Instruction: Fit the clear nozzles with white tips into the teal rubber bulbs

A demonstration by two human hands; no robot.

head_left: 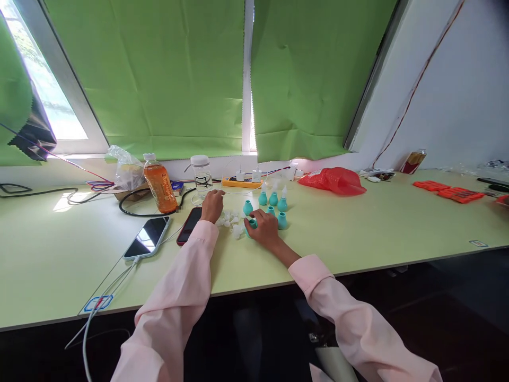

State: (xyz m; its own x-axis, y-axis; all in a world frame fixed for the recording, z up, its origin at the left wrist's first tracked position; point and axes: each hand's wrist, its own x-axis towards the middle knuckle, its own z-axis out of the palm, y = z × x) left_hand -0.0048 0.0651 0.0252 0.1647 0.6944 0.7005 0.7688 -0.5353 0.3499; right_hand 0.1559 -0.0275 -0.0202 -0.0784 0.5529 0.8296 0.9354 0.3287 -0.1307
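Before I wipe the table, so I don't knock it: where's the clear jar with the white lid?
In the head view, the jar stands left of centre, just beyond the left hand, between the plastic bottle of orange liquid and the orange power strip.

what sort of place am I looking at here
Probably a workroom or office, though I can't be sure: a long table runs along below green blinds, with a power strip and several teal bulbs on it.
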